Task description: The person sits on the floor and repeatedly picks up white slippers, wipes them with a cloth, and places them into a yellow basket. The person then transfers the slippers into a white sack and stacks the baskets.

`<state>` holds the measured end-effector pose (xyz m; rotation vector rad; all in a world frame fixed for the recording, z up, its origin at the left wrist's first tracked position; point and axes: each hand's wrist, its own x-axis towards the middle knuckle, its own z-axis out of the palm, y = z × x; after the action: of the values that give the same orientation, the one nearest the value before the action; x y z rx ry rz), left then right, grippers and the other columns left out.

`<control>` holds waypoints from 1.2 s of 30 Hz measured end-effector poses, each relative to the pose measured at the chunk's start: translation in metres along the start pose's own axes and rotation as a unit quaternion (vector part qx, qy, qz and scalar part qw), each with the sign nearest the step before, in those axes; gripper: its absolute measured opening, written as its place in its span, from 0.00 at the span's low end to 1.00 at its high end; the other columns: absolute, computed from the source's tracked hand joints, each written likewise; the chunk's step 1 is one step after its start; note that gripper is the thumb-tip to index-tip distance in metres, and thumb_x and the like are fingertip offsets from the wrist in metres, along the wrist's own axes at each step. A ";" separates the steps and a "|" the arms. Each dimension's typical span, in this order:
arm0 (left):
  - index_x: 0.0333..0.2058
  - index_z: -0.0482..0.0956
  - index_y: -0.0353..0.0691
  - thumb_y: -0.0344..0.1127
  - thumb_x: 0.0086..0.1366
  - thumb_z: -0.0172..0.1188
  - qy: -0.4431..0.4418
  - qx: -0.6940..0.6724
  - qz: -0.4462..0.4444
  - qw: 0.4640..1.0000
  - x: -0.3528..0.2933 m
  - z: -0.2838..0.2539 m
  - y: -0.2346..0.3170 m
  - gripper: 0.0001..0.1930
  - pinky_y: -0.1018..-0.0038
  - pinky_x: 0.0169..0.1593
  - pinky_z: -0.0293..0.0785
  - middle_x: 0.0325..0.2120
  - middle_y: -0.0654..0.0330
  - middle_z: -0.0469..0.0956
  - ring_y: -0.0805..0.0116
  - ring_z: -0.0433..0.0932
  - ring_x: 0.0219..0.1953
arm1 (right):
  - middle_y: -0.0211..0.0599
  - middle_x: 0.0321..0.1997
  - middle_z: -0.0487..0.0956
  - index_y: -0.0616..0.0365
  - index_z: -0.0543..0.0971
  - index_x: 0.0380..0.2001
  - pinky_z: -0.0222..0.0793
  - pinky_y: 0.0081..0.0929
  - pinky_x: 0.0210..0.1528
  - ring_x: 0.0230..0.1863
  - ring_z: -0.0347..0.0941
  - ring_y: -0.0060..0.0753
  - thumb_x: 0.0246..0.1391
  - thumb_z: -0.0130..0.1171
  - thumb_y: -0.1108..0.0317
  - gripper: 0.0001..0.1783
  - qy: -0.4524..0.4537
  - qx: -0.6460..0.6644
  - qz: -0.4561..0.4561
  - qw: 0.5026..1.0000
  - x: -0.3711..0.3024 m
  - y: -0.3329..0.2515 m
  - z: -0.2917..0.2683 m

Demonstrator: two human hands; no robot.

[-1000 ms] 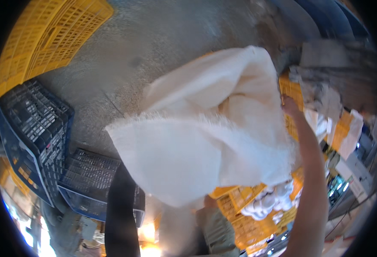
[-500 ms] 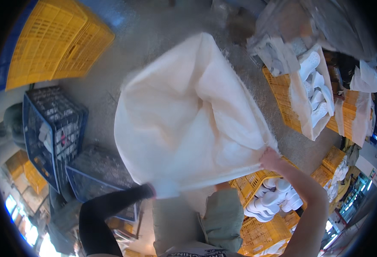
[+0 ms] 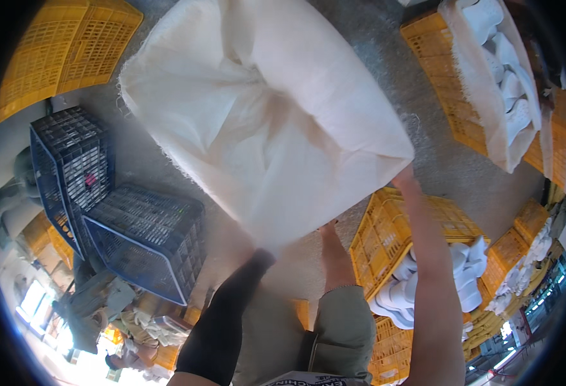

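Note:
A large off-white cloth (image 3: 263, 116) with frayed edges is spread out in front of me, its middle sunken into folds. My right hand (image 3: 404, 176) grips its near right corner, fingers mostly hidden behind the fabric. At the near left corner, my left hand (image 3: 271, 246), below a black sleeve, is closed on the cloth; it is blurred and partly covered by the fabric. Under my right forearm sits a yellow crate (image 3: 379, 241) with white clog-like shoes (image 3: 466, 270) in it.
To the left, two dark blue crates (image 3: 144, 215) lie on the concrete floor (image 3: 386, 58). Yellow crates (image 3: 71, 48) stand far left. A cloth-lined yellow crate (image 3: 431, 64) of white shoes is at the far right. A person (image 3: 132, 357) is at lower left.
The cloth has swung up and away, turning and spreading wider. Both my hands have risen in the picture, still on its corners. The view has shifted too.

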<state>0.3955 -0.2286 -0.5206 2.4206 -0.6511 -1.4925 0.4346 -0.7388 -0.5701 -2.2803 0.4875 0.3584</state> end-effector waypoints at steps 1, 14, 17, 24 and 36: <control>0.51 0.80 0.38 0.40 0.69 0.54 -0.022 -0.003 0.002 1.000 -0.005 -0.003 0.010 0.17 0.58 0.56 0.74 0.53 0.53 0.79 0.55 0.73 0.60 | 0.47 0.68 0.74 0.61 0.77 0.61 0.64 0.39 0.71 0.70 0.67 0.45 0.64 0.60 0.65 0.24 0.043 0.036 -0.055 0.997 0.007 0.022 0.012; 0.59 0.75 0.38 0.43 0.76 0.49 0.309 0.236 0.328 0.861 0.171 -0.367 0.013 0.21 0.61 0.62 0.71 0.58 0.53 0.76 0.58 0.72 0.61 | 0.36 0.51 0.81 0.56 0.76 0.54 0.76 0.31 0.53 0.50 0.79 0.33 0.68 0.52 0.65 0.15 0.055 0.329 0.062 0.941 0.006 -0.257 0.071; 0.62 0.74 0.43 0.54 0.74 0.46 0.066 0.375 0.101 0.919 0.240 -0.368 -0.094 0.27 0.58 0.64 0.69 0.60 0.50 0.76 0.52 0.73 0.62 | 0.37 0.49 0.83 0.53 0.82 0.47 0.79 0.40 0.49 0.45 0.82 0.35 0.67 0.51 0.63 0.14 0.004 -0.163 -0.059 0.985 0.044 -0.230 0.178; 0.55 0.82 0.44 0.57 0.73 0.50 -0.098 0.416 -0.031 0.903 0.195 -0.398 -0.224 0.26 0.53 0.59 0.75 0.51 0.44 0.82 0.41 0.80 0.54 | 0.43 0.41 0.85 0.55 0.85 0.45 0.77 0.46 0.48 0.42 0.83 0.44 0.61 0.57 0.67 0.13 -0.045 0.044 0.089 0.994 -0.040 -0.265 0.086; 0.58 0.76 0.26 0.35 0.73 0.58 -0.155 0.034 0.182 0.970 -0.106 -0.286 0.143 0.21 0.67 0.62 0.72 0.53 0.48 0.82 0.62 0.78 0.57 | 0.45 0.45 0.85 0.62 0.82 0.50 0.78 0.36 0.49 0.45 0.82 0.37 0.62 0.61 0.69 0.15 0.502 0.213 0.741 0.392 -0.694 -0.266 0.049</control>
<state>0.5724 -0.3151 -0.2479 1.9804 -1.1575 -1.7145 -0.0677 -0.3712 -0.1608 -0.5732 2.7678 -0.4392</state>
